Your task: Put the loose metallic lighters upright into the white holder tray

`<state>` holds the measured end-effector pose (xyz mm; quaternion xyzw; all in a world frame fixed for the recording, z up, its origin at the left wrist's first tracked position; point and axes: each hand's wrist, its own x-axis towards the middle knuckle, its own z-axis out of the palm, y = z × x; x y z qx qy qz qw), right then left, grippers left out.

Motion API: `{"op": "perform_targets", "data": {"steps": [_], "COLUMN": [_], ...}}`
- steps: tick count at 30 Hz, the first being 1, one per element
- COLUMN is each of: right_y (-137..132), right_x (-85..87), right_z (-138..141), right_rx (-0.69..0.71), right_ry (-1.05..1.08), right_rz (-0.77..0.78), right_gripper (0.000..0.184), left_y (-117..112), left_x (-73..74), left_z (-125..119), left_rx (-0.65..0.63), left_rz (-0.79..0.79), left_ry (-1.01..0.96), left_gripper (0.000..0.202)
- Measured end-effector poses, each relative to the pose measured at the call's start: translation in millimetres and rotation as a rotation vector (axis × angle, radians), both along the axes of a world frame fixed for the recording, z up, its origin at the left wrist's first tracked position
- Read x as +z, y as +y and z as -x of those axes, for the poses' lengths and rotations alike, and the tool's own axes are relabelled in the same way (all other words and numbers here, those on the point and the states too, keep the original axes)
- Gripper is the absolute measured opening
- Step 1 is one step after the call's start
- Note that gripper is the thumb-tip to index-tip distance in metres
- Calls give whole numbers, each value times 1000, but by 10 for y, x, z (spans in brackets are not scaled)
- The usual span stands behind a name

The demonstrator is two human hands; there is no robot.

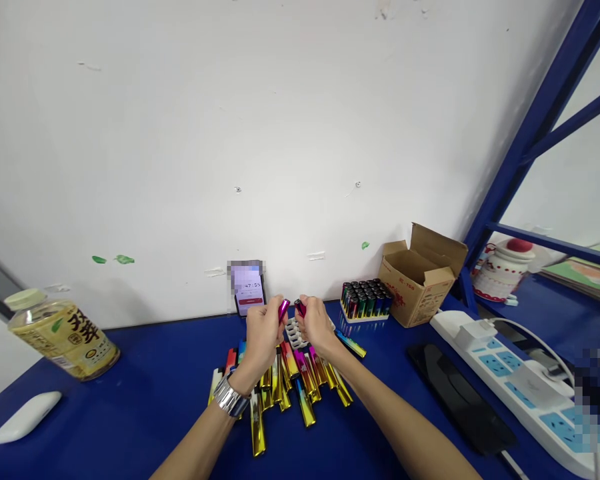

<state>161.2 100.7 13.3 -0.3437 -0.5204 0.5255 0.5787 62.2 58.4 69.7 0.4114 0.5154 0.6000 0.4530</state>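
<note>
My left hand [263,333], with a metal watch at the wrist, is closed round a shiny magenta lighter [283,309]. Just right of it, my right hand [316,327] grips another lighter [300,307], magenta with a dark end. The two held ends point toward each other with a small gap between them. Beneath the hands lies a white tray with holes [295,333], partly hidden by the right hand. Loose metallic lighters [257,423], gold fading into red, magenta or blue, are heaped below and around my wrists.
Rows of dark-ended lighters [366,298] stand in a white tray beside an open cardboard box [420,280]. A lit phone [247,290] leans on the wall. Bottle [63,333] and white mouse [26,418] sit left; a black phone [460,397] and power strip [520,393] lie right.
</note>
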Motion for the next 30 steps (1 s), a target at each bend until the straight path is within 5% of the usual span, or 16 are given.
{"op": "perform_targets", "data": {"steps": [10, 15, 21, 30], "right_y": [-77, 25, 208, 307], "right_x": [195, 238, 94, -199], "right_z": [23, -43, -230, -279], "right_rx": [52, 50, -73, 8], "right_ry": [-46, -52, -205, -390], "right_rz": [113, 0, -201, -126], "right_gripper": [44, 45, 39, 32], "left_y": [41, 178, 323, 424], "left_x": [-28, -145, -335, -549], "left_z": [8, 89, 203, 316], "left_rx": [7, -92, -128, -111], "left_rz": [29, -45, -134, -154], "left_ry": [22, 42, 290, 496], "left_gripper": [41, 43, 40, 30]}}
